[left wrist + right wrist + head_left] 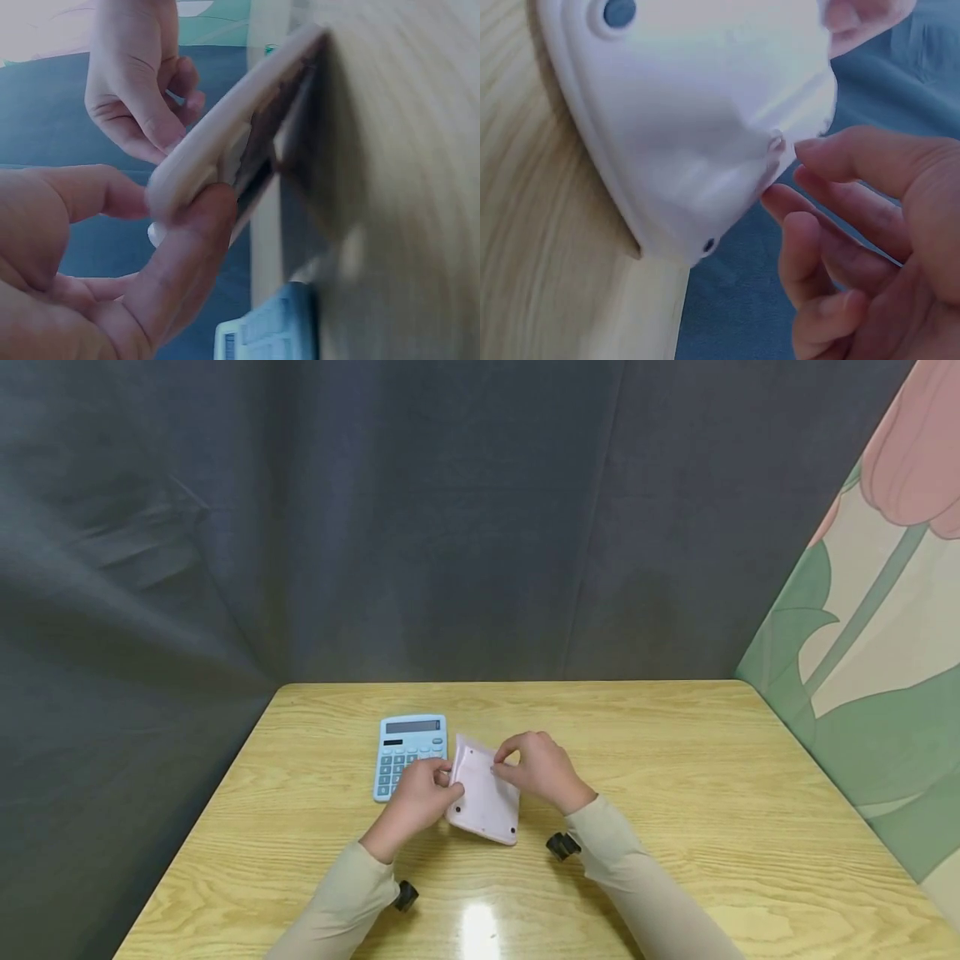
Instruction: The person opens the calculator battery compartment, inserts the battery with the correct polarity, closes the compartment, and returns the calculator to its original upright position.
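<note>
My left hand (422, 795) grips the left edge of a pale pink calculator (483, 789), thumb on its back and fingers beneath. The calculator is tilted over the table with its back up, showing small dark screw holes and feet. In the left wrist view its keyed face (238, 154) points down. My right hand (542, 768) is at the calculator's back, thumb and forefinger close to its surface. In the right wrist view these fingertips (810, 148) are slightly apart beside a small shiny spot, the other fingers loosely bent. Nothing shows between them.
A light blue calculator (410, 727) lies face up on the wooden table (675, 760), partly behind my left hand. A dark curtain (480, 527) hangs behind the table, with a tulip-patterned panel (862, 652) at the right. Black wrist-worn pieces (562, 846) stick out by both sleeves.
</note>
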